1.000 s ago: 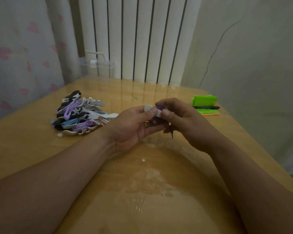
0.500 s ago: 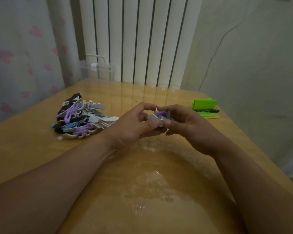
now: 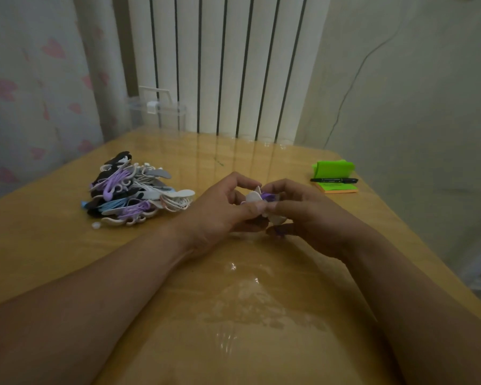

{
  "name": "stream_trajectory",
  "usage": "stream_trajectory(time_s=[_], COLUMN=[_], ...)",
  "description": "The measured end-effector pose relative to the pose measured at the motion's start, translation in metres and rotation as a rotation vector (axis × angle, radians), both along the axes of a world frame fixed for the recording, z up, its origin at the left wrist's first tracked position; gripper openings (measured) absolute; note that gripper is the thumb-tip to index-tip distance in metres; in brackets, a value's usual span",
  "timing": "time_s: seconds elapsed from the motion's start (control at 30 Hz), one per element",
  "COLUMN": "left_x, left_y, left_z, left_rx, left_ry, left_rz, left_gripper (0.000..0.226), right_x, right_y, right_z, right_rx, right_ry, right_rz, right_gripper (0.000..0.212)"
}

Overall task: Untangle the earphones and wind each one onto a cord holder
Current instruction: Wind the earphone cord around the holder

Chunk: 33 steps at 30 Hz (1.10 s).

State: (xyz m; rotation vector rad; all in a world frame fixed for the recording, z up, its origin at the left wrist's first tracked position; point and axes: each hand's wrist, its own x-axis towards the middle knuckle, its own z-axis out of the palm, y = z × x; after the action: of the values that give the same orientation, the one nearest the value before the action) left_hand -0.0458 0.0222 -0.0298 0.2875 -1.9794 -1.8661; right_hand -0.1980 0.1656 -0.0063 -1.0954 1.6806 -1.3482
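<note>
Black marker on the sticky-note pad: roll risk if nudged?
Probably. The black marker looks round-bodied and lies loose across the green-topped sticky-note pad, so a sideways nudge could roll it off. It is likely light and stiff.

Most of what is gripped lies hidden under fingers.
The cord holder (image 3: 253,196) and purple earphone cord (image 3: 267,195) show only in slivers between the left hand (image 3: 217,215) and right hand (image 3: 311,218); how far the cord is wound cannot be told. Left of the grip, the pile (image 3: 131,190) is too tangled to count. Both forearms run off the bottom edge.
</note>
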Motion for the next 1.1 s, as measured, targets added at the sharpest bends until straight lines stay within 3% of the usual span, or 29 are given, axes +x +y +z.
stream_trajectory(time_s=[0.13,0.27,0.43,0.5,0.67,0.8,0.93,1.1], left_x=[-0.001,-0.004,-0.005,-0.005,-0.008,-0.009,-0.006,-0.013], left_y=[0.002,0.003,0.003,0.002,-0.004,-0.002,-0.005,-0.004], left_z=[-0.002,-0.004,-0.004,-0.004,-0.005,-0.004,-0.003,-0.007], left_rx=[-0.175,-0.181,-0.229,-0.183,0.188,0.203,0.129,0.207], left_ry=[-0.044,-0.032,-0.049,-0.047,-0.009,-0.043,-0.088,-0.025], left_rz=[0.039,0.051,0.069,0.091,0.099,0.103,-0.040,0.092], left_gripper=[0.033,0.034,0.034,0.034,0.034,0.032,0.034,0.027], right_x=[0.009,0.015,0.018,0.019,0.016,0.010,0.013,0.015], right_y=[-0.010,-0.014,-0.013,-0.012,-0.009,-0.007,-0.005,-0.016], right_z=[-0.006,-0.006,-0.006,-0.006,-0.002,-0.003,0.001,-0.006], right_rx=[0.018,-0.019,-0.028,-0.043,-0.040,-0.043,-0.051,-0.045], right_ry=[-0.008,-0.013,0.047,0.080,0.088,0.189,0.292,0.076], right_rz=[-0.151,-0.220,-0.225,-0.204,-0.138,-0.113,-0.115,-0.207], right_gripper=[0.019,0.006,0.006,0.009,0.016,0.015,0.019,0.030])
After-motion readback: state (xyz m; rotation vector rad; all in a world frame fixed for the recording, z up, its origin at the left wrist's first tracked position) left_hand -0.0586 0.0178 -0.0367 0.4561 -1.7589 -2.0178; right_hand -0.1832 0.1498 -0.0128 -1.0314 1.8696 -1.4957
